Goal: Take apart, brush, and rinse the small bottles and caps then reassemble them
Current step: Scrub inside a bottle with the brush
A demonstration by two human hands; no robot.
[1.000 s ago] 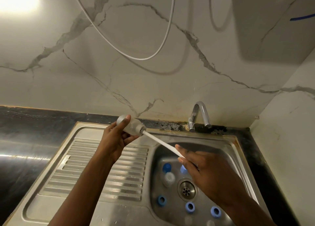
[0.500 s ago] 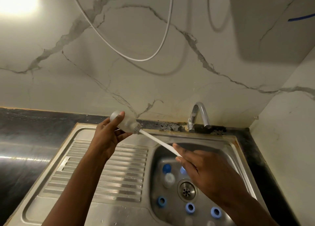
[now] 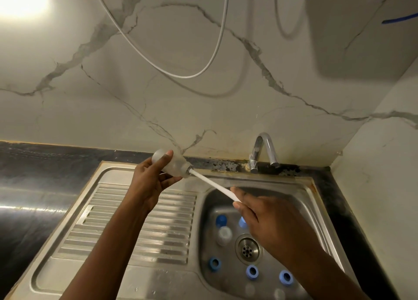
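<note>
Small bottle (image 3: 168, 164), clear and uncapped, is held on its side above the back edge of the sink, left of the frame's centre. The left hand (image 3: 151, 182) grips it, fingers and thumb curled round its body. A brush (image 3: 212, 184) with a white handle runs from the bottle's mouth down to the right. Its bristles sit right at the opening. The right hand (image 3: 267, 218) holds the handle's lower end, fingers closed round it, above the basin (image 3: 282, 193).

Down in the basin, in the lower right of the frame, several blue caps (image 3: 252, 271) lie loose around the drain (image 3: 247, 248). A second pale bottle (image 3: 224, 235) lies just left of the drain. Fainter pale shapes at the bottom edge are too blurred to name.

The tap (image 3: 263, 151) stands at the back, right of centre, with no stream visible. The ribbed draining board (image 3: 140, 227) fills the lower left, with the dark desk (image 3: 34, 175) beyond it.

By the look of it, the taking apart is done, since the caps lie off the bottles. Brushing is under way on this one bottle. Brushing the remaining pieces, rinsing and putting the caps back on all seem left to do.
</note>
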